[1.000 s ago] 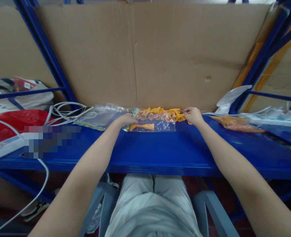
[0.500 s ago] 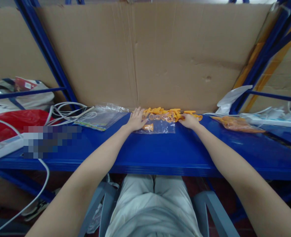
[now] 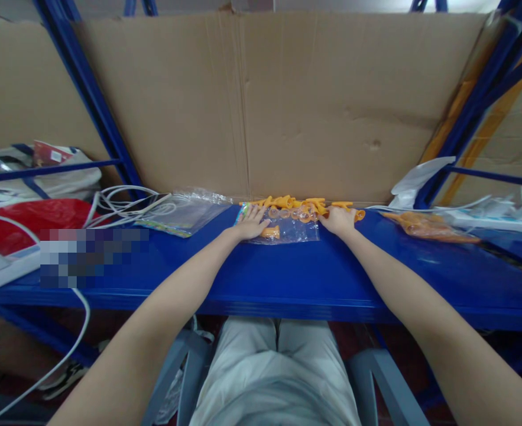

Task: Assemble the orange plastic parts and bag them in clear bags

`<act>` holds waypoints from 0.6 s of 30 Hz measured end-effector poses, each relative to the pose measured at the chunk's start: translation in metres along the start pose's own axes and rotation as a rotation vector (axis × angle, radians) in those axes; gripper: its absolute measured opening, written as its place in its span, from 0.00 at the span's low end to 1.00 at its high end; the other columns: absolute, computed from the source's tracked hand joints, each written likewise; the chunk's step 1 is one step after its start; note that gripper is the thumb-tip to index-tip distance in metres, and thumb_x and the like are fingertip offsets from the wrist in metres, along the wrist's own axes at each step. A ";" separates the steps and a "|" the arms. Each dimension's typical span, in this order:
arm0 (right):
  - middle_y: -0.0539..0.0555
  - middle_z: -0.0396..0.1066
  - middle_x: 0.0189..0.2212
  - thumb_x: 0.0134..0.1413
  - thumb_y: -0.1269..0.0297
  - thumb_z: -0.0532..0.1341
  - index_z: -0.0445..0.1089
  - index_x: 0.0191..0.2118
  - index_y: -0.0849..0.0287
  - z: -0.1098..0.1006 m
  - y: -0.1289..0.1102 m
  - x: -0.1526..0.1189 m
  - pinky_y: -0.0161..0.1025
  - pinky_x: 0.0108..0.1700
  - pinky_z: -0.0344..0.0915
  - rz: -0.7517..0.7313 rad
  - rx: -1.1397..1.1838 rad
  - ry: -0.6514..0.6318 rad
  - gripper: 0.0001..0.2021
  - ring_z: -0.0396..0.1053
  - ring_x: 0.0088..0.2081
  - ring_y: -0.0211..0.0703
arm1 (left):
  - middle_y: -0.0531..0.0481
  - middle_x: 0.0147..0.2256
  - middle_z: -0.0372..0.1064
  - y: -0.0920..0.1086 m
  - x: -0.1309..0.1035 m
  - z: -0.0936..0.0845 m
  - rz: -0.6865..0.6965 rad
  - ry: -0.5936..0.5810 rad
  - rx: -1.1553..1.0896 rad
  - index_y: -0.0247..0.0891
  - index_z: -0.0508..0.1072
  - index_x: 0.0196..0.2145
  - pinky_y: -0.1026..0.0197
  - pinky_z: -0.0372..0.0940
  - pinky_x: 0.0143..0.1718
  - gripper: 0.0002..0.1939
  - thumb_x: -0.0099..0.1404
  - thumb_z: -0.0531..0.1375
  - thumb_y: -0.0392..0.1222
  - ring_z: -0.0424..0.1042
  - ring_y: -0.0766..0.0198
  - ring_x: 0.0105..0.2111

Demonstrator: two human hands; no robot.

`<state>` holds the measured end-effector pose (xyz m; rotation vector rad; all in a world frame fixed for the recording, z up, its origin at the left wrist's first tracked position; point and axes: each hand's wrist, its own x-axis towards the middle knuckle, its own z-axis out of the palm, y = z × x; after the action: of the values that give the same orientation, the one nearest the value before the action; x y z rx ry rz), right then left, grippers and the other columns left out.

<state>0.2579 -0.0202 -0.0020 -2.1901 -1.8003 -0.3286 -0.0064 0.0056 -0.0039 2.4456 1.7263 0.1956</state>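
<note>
A clear plastic bag (image 3: pixel 294 232) lies flat on the blue shelf, with one orange flared plastic piece (image 3: pixel 270 232) inside it. My left hand (image 3: pixel 250 223) rests on the bag's left end, fingers spread. Part of a colourful printed strip (image 3: pixel 243 212) shows beside those fingers. At the bag's right edge my right hand (image 3: pixel 338 221) has its fingers curled and seems to grip the film; its fingertips are partly hidden. Several orange plastic pieces (image 3: pixel 285 202) with round flared ends lie in a row behind the bag, some close to my right hand.
A tall cardboard sheet (image 3: pixel 309 106) stands behind the blue shelf (image 3: pixel 287 281). Left are another clear bag (image 3: pixel 198 210), white cables (image 3: pixel 123 198) and a red bag (image 3: pixel 34 219). Right are a bag of orange pieces (image 3: pixel 433 226) and a white power strip (image 3: pixel 495 220).
My left hand has come slightly nearer and now lies flatter on the bag, uncovering the printed strip. The bag with its orange piece has shifted a little. My right hand stays at the bag's right edge.
</note>
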 end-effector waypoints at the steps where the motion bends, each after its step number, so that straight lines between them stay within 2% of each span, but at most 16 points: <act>1: 0.67 0.74 0.49 0.61 0.55 0.53 0.72 0.51 0.65 0.000 0.001 0.001 0.55 0.54 0.54 0.005 0.021 -0.003 0.21 0.68 0.54 0.60 | 0.46 0.71 0.24 0.000 0.000 0.000 0.004 -0.002 0.000 0.42 0.36 0.71 0.43 0.31 0.67 0.36 0.70 0.38 0.56 0.23 0.55 0.69; 5: 0.64 0.72 0.52 0.59 0.54 0.57 0.71 0.54 0.60 0.002 0.009 0.005 0.58 0.56 0.54 0.001 0.089 -0.020 0.22 0.67 0.55 0.60 | 0.46 0.71 0.25 0.001 -0.001 -0.002 0.002 -0.010 0.008 0.43 0.36 0.71 0.44 0.31 0.67 0.36 0.70 0.38 0.57 0.23 0.55 0.69; 9: 0.63 0.74 0.51 0.56 0.55 0.59 0.72 0.53 0.59 0.001 0.013 0.009 0.58 0.56 0.56 -0.007 0.129 0.004 0.21 0.68 0.55 0.61 | 0.47 0.71 0.25 0.000 -0.001 -0.002 -0.002 -0.015 0.008 0.43 0.36 0.71 0.44 0.31 0.67 0.36 0.70 0.38 0.57 0.23 0.54 0.69; 12: 0.62 0.75 0.49 0.54 0.58 0.60 0.73 0.50 0.59 -0.002 0.015 0.011 0.52 0.54 0.60 0.023 0.268 0.056 0.19 0.69 0.53 0.58 | 0.47 0.71 0.26 -0.002 0.001 -0.001 0.013 -0.019 0.005 0.43 0.35 0.71 0.44 0.32 0.67 0.37 0.70 0.38 0.58 0.24 0.54 0.69; 15: 0.63 0.76 0.44 0.52 0.62 0.61 0.74 0.45 0.62 -0.006 0.019 0.016 0.44 0.48 0.66 0.106 0.479 0.118 0.16 0.73 0.46 0.53 | 0.47 0.71 0.26 -0.003 0.003 0.000 0.011 -0.025 0.013 0.43 0.35 0.71 0.42 0.32 0.67 0.37 0.69 0.38 0.58 0.24 0.53 0.69; 18: 0.62 0.75 0.40 0.50 0.64 0.59 0.72 0.44 0.64 -0.007 0.025 0.022 0.41 0.41 0.68 0.204 0.679 0.227 0.15 0.72 0.40 0.49 | 0.46 0.71 0.25 -0.002 0.002 -0.001 -0.005 -0.037 0.021 0.42 0.35 0.71 0.43 0.32 0.67 0.37 0.69 0.38 0.58 0.23 0.53 0.69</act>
<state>0.2868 -0.0069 0.0106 -1.7421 -1.2962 0.0762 -0.0072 0.0082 -0.0034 2.4428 1.7284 0.1323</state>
